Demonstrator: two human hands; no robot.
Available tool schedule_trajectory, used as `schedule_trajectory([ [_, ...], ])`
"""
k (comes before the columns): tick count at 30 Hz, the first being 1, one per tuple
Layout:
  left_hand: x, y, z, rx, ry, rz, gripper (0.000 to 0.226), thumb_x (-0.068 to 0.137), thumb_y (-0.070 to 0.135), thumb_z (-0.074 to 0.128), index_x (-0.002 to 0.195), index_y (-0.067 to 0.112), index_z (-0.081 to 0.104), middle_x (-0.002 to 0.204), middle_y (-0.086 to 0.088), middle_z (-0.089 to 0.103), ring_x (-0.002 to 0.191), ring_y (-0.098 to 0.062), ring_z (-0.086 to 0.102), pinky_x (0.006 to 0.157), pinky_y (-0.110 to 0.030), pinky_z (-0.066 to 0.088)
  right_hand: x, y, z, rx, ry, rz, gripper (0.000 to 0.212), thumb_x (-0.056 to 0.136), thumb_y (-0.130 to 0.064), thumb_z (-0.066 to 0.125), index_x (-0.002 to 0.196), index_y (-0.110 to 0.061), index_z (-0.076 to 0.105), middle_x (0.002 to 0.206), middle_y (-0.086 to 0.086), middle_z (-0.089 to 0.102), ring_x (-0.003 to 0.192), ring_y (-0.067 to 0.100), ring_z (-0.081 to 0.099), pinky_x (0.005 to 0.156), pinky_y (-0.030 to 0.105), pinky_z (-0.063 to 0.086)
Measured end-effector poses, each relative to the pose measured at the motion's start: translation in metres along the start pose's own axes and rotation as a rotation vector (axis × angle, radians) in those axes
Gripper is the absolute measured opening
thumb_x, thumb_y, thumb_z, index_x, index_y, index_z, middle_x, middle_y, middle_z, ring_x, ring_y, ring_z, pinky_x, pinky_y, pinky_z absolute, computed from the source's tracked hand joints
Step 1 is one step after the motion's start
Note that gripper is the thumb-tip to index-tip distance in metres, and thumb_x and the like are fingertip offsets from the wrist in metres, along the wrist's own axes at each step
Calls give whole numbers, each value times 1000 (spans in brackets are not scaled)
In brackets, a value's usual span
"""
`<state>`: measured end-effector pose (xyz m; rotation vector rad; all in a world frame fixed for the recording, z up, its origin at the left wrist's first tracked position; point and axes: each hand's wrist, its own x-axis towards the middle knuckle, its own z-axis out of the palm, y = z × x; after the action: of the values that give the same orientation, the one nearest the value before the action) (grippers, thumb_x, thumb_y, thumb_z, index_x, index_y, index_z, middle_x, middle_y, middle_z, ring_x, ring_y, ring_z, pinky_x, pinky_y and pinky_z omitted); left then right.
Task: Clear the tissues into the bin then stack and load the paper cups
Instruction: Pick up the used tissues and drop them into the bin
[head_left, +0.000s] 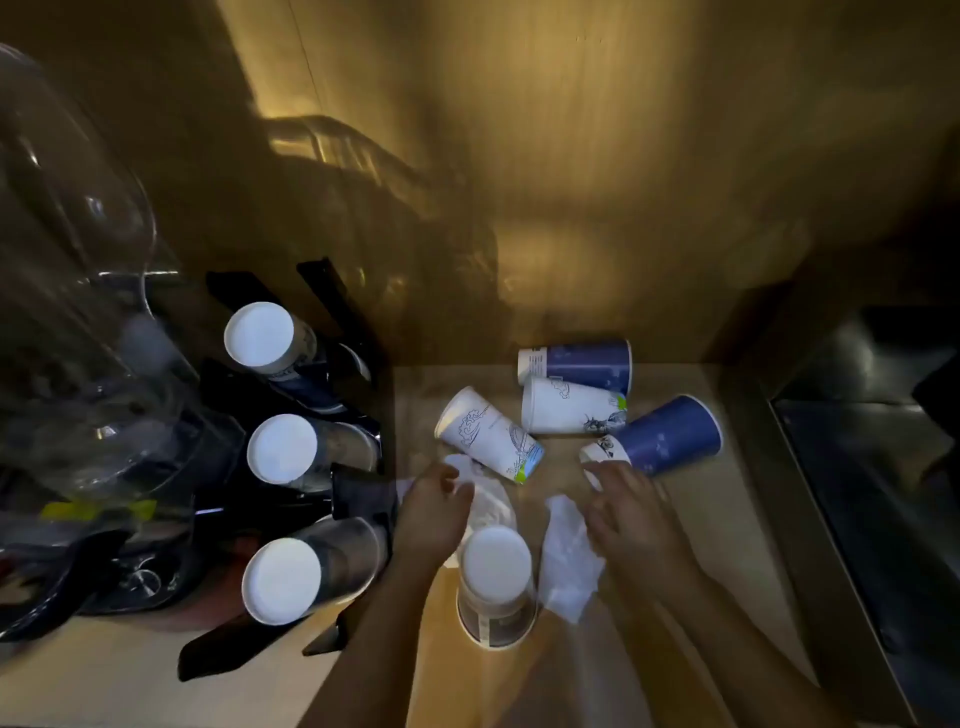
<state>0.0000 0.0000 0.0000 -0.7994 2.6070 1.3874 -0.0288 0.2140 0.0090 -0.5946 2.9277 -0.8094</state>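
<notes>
Two crumpled white tissues lie on the wooden counter. My left hand (434, 512) curls its fingers around the left tissue (491, 506). My right hand (631, 517) lies with fingers spread, its thumb side touching the right tissue (566, 564). Between my hands a paper cup (496, 582) stands upside down. Beyond them several cups lie on their sides: a white one (488, 434), another white one (569, 408), a blue one (584, 361) at the back and a blue one (670, 434) just past my right fingertips. No bin can be made out.
On the left, a black cup holder (358, 488) carries three tilted cup stacks (283, 449), bottoms facing me. A clear plastic container (78, 291) stands further left. A dark metal recess (862, 467) borders the counter on the right. A wood wall closes the back.
</notes>
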Motion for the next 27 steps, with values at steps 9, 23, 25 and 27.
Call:
schedule_trajectory([
  [9, 8, -46, 23, 623, -95, 78, 43, 90, 31, 50, 128, 15, 38, 126, -11, 52, 118, -26, 49, 101, -35, 39, -19, 23, 49, -159, -222, -33, 46, 88, -31, 48, 131, -22, 36, 133, 0, 46, 121, 18, 40, 99, 31, 25],
  [23, 0, -13, 8, 82, 85, 123, 15, 81, 14, 67, 75, 0, 68, 80, -30, 64, 80, -42, 60, 67, -36, 41, -28, 34, 64, -250, -199, -24, 22, 85, -22, 51, 104, -15, 59, 114, 6, 60, 110, 25, 51, 91, 33, 23],
  [25, -1, 0, 2, -27, 142, 107, 10, 80, 13, 69, 80, 4, 71, 74, -19, 62, 72, -33, 58, 63, -28, 40, -23, 32, 58, -241, -184, -1, 22, 82, -21, 55, 104, -17, 60, 117, 4, 58, 111, 23, 50, 93, 33, 28],
  [27, -3, 11, -5, -89, 213, 116, 12, 80, 16, 69, 89, 9, 73, 67, 1, 58, 64, -15, 53, 57, -21, 37, -16, 27, 50, -221, -114, 39, 21, 80, -18, 60, 101, -16, 62, 116, 6, 59, 107, 23, 51, 92, 36, 34],
])
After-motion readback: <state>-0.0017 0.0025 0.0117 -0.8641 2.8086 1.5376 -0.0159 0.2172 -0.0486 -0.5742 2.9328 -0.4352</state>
